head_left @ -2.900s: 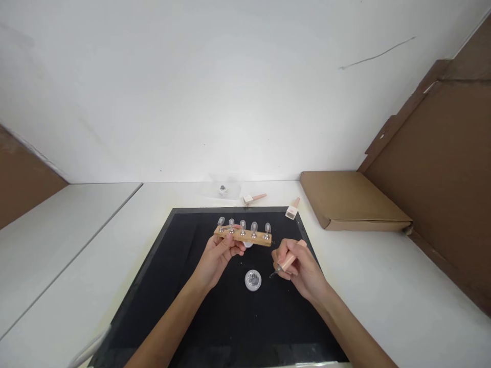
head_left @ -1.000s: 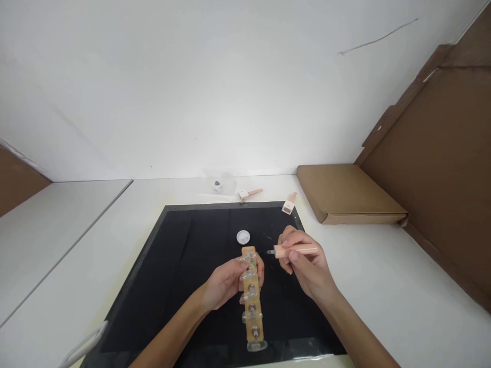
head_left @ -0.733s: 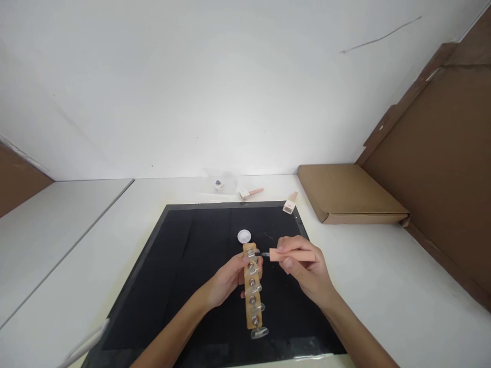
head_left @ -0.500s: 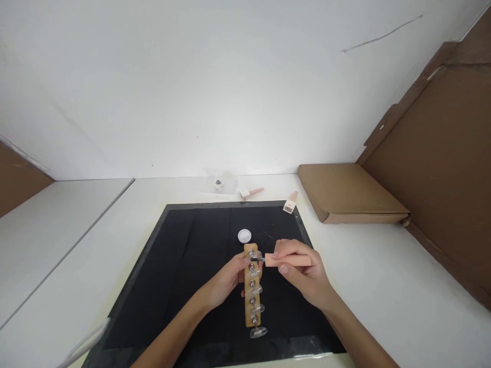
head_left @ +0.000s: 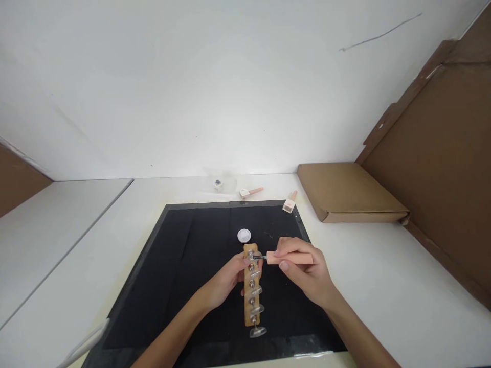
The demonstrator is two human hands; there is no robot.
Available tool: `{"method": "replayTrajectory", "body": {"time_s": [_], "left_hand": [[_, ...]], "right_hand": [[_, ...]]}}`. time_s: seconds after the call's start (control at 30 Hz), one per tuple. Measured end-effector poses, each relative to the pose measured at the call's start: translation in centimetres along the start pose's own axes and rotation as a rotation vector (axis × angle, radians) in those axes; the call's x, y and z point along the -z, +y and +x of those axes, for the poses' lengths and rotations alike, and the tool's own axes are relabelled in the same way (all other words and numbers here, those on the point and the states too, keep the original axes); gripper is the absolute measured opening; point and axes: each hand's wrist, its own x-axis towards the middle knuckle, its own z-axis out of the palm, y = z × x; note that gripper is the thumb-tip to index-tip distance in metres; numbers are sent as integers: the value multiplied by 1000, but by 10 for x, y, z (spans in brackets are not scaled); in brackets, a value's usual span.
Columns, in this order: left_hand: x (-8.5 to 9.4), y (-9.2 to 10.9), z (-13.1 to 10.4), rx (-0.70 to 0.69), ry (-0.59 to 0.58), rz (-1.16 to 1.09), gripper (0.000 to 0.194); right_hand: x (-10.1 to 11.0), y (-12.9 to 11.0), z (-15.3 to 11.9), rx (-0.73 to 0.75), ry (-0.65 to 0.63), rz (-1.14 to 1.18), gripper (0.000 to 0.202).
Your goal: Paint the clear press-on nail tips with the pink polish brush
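My left hand (head_left: 226, 278) is closed round a narrow wooden stand (head_left: 250, 309) held over the black mat. Several clear nail tips (head_left: 258, 332) sit on metal posts along the stand. In my right hand (head_left: 305, 271) is a peach-handled brush (head_left: 291, 258), pinched between thumb and fingers. Its dark bristle end points left and lies at the topmost nail tip, near my left thumb; whether it touches cannot be made out. Just beyond the stand's far end is a small round white dish (head_left: 244, 235).
The black mat (head_left: 207, 230) lies on a white table. Behind it are two bottles with peach caps (head_left: 244, 193) (head_left: 289, 205) and a clear plastic piece (head_left: 226, 185). A flat cardboard box (head_left: 353, 191) lies at back right. A white cable-like object (head_left: 86, 342) is at lower left.
The brush in my right hand has shifted slightly to the right and up. My left hand and the stand have stayed almost in place.
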Motion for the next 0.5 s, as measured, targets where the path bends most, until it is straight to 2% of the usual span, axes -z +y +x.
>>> {"method": "replayTrajectory", "body": {"time_s": [0.17,0.5], "left_hand": [[-1,1,0,25,12,37,38],[3,-3,1,-15,-18,51,37]], "right_hand": [[-2,-1,0,30,-62,-26,15],[-1,0,-2,12,36,-64,11]]}}
